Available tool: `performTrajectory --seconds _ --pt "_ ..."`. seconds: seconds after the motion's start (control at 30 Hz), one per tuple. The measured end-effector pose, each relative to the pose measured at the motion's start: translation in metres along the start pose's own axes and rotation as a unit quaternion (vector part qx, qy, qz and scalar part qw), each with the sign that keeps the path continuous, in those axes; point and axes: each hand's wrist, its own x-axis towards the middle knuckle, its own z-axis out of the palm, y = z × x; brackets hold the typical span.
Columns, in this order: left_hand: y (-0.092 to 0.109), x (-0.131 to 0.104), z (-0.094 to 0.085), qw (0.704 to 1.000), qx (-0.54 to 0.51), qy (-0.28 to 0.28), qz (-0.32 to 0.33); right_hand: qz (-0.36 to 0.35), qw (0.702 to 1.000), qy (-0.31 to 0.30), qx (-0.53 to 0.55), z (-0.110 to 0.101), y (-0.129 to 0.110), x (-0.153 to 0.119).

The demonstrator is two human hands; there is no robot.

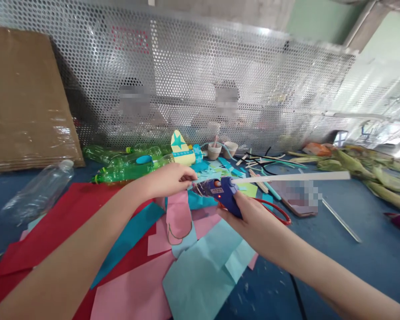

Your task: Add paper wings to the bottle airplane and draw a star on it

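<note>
Viewed remotely, I find the left hand (173,178) with fingers curled beside the nozzle (202,188); whether they pinch anything, I cannot tell. Immediately to its right is the blue glue gun (229,196), long axis left to right, grasped by the nearer right hand (253,215). Its pale label (217,190) is unreadable. A white glue stick (296,178) extends rightward past that hand.

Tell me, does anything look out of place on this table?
The corn husks heaped at the right look odd on a table of coloured paper. Cut strips are strewn untidily near the cups. No spill shows.
</note>
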Motion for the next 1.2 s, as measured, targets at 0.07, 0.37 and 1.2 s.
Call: performTrajectory --seconds 0.07,0.37,1.2 --pt "0.002 -0.001 -0.001 1.000 -0.001 -0.002 0.000 0.002 1.000 -0.015 0.002 -0.001 -0.003 0.001" --pt "0.000 0.000 0.001 1.000 0.001 -0.005 0.010 -0.018 0.999 -0.025 -0.033 -0.006 0.000 0.000" --pt "0.004 0.000 0.000 1.000 0.000 -0.008 0.003 -0.065 0.995 -0.072 -0.026 -0.016 0.001 0.005"
